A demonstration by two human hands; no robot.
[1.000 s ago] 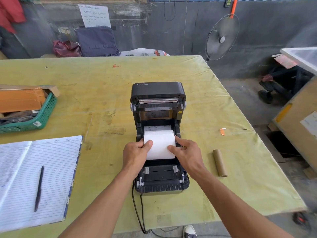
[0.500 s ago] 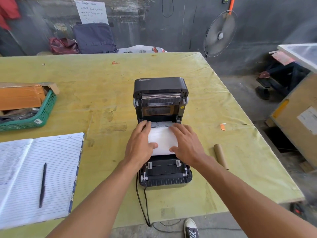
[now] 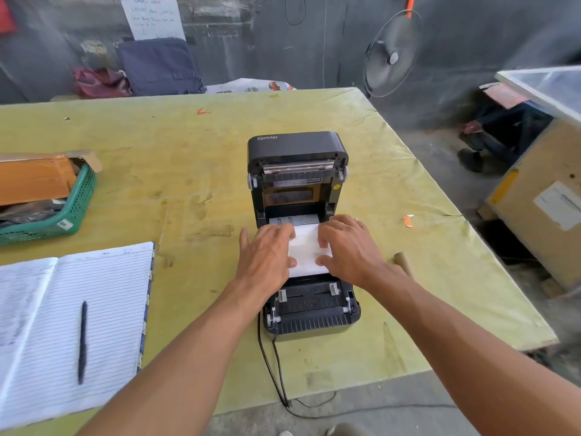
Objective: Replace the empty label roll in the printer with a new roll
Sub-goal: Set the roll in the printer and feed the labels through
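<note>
A black Xprinter label printer (image 3: 297, 152) stands on the yellow-green table (image 3: 188, 158) with its lid tipped up and back. A new white label roll (image 3: 306, 253) sits in its open bay. My left hand (image 3: 267, 256) lies flat on the roll's left side, fingers stretched forward. My right hand (image 3: 349, 247) lies flat on its right side the same way. Both press down on the roll. The empty brown cardboard core (image 3: 403, 262) lies on the table just right of my right wrist, partly hidden by my forearm.
An open lined notebook (image 3: 103, 309) with a black pen (image 3: 82, 341) lies at the front left. A green basket (image 3: 75, 209) holding an orange parcel stands at the left edge. The printer's black cables (image 3: 273, 366) hang over the front edge. Bags and a fan stand behind the table.
My hands went from gripping the roll's ends to lying flat on top of it, and the roll now sits lower in the bay. The view shifted slightly.
</note>
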